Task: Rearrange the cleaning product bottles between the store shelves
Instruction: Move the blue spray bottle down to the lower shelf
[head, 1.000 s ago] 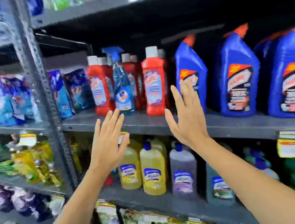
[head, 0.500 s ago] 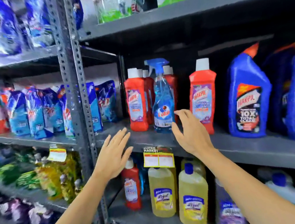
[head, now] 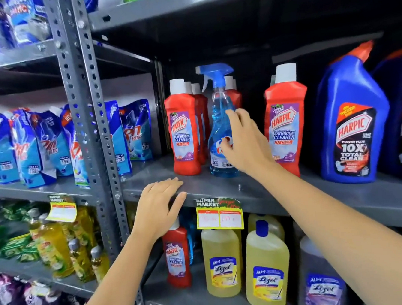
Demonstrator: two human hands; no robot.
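On the far left of the middle shelf (head: 198,188) I see blue detergent pouches (head: 50,145). My left hand (head: 160,209) rests flat on the shelf's front edge, fingers spread, gripping nothing. Next stands a red Harpic bottle (head: 183,127), then the blue spray bottle (head: 219,126); my right hand (head: 245,144) reaches against its right side, fingers apart, not yet closed around it. Further right stand another red bottle (head: 286,121) and a blue toilet cleaner bottle (head: 351,121).

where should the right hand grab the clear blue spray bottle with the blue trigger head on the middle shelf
Probably the narrow neck of the clear blue spray bottle, just under the trigger head, coming from the front right, where the right hand is. The waist suits a wrap grip, the bottle stands upright, and red bathroom cleaner bottles crowd its left and back.
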